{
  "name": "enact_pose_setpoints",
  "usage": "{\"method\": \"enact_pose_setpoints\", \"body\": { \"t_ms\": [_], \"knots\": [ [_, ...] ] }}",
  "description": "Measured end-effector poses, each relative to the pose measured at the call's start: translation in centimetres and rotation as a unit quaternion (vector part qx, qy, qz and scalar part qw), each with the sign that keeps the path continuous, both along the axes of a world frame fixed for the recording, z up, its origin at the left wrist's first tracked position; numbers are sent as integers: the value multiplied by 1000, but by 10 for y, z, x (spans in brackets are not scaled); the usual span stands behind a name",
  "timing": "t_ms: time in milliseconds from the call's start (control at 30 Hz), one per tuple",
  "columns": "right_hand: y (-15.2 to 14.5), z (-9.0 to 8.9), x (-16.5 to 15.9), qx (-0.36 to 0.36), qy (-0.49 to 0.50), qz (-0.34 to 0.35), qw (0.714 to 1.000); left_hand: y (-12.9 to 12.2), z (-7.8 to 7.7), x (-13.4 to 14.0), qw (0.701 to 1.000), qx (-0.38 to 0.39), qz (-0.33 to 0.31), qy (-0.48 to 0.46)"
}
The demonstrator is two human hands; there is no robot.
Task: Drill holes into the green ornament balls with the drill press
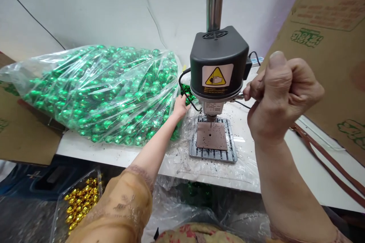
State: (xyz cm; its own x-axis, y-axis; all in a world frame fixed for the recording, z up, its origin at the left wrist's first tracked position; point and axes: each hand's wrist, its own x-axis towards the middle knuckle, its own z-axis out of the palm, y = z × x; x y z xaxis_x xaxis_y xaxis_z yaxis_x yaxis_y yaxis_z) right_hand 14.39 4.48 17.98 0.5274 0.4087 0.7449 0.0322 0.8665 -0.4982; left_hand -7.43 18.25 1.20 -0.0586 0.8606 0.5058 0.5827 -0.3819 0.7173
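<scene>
My left hand [180, 108] reaches to the right end of a clear plastic bag [17, 69] full of shiny green faceted balls [125, 95]. Its visible fingers are stretched out at some green balls [186, 90] behind the drill press; the fingertips are partly hidden. My right hand [281, 93] is closed around the metal feed handle [241, 95] on the right side of the black drill press [218, 51]. Under the chuck [211, 117], a brown square plate [218, 140] with a small dark hole lies on the slotted metal base [232, 155].
Dark shavings are scattered around the base on the white table [182, 163]. A large cardboard box [336, 45] stands at the right, near a brown strap [327, 163]. Below the table's front edge is a clear bag of gold balls [82, 201]. More cardboard [25, 129] is at the left.
</scene>
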Motion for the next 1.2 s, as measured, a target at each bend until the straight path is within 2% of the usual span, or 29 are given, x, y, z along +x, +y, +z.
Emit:
{"method": "enact_pose_setpoints", "body": {
  "t_ms": [67,167,300,433,567,733,800,933,1000,1200],
  "knots": [
    [-1,0,0,-7,1,4,1000,-15,6,-5,999,-22,19,13],
    [-2,0,-1,-9,3,9,1000,-53,18,-10,999,-36,14,-24],
    [-1,-2,-1,-5,9,6,1000,-111,29,-4,994,-54,-45,-87],
    [0,-3,1,-7,4,8,1000,-147,21,12,968,-135,-132,-165],
    [2,-4,2,-6,-11,2,1000,-150,9,26,940,-199,-138,-240],
    [1,-5,2,-20,-25,0,999,-149,10,27,899,-246,-142,-333],
    [0,-5,2,-24,-27,7,999,-153,10,25,907,-246,-140,-312],
    [-1,-5,1,-14,-16,6,1000,-163,10,23,947,-213,-142,-193],
    [-2,-4,0,-9,-15,2,1000,-164,12,24,955,-204,-141,-163],
    [-2,-5,0,-8,-36,-14,999,-152,12,32,950,-205,-101,-211]
  ]
}}
